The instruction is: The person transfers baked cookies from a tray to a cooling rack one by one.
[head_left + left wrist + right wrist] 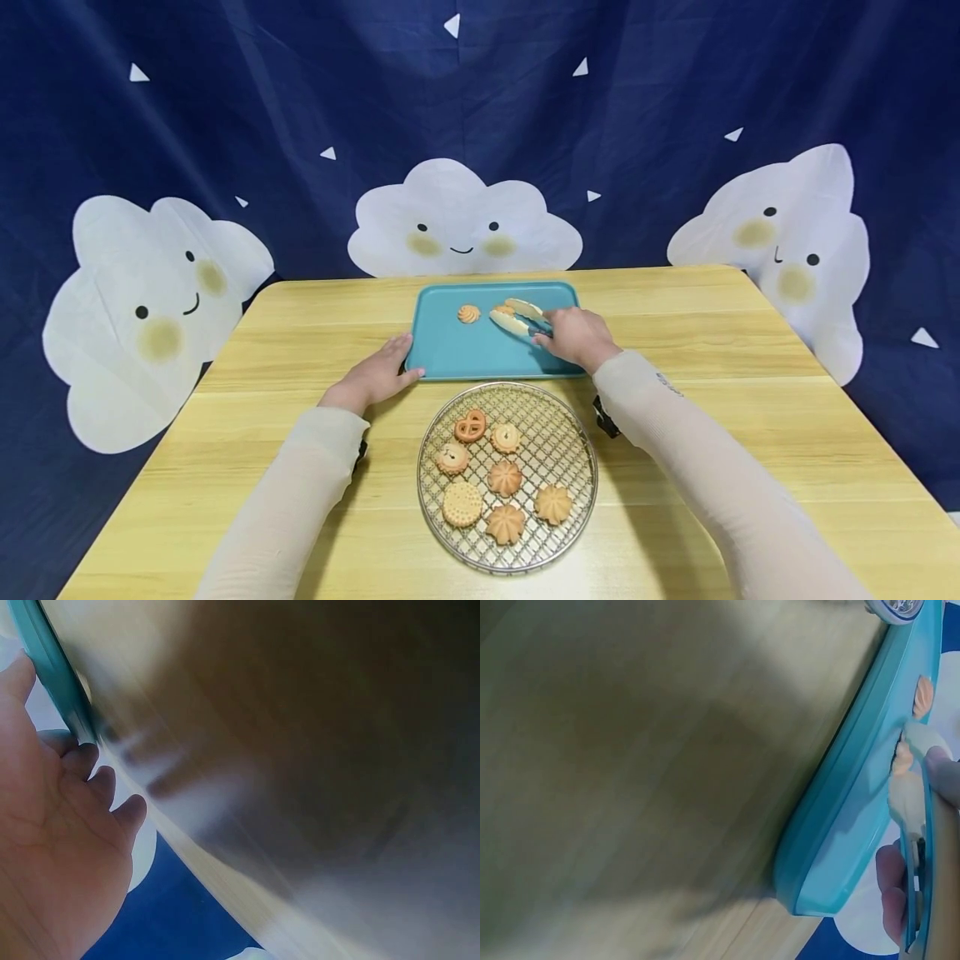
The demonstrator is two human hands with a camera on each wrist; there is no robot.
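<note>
My right hand (579,335) grips a pair of tongs (512,322) with pale tips and dark blue-green handles. Between the tips lies a small golden cookie (902,759), on or just above the blue tray (465,354); I cannot tell which. Left of it on the tray sits a swirled cookie (468,314). My left hand (377,373) touches the tray's left side, thumb near the front corner and fingers along the edge. In the left wrist view its fingertips meet the tray's rim (56,671).
In front of the tray stands a round wire rack (551,414). It bears several cookies, among them a pretzel-shaped one (470,426), a round dotted one (462,505) and a flower-shaped one (553,505). A dark blue cloth with clouds (465,225) hangs behind the wooden table (300,333).
</note>
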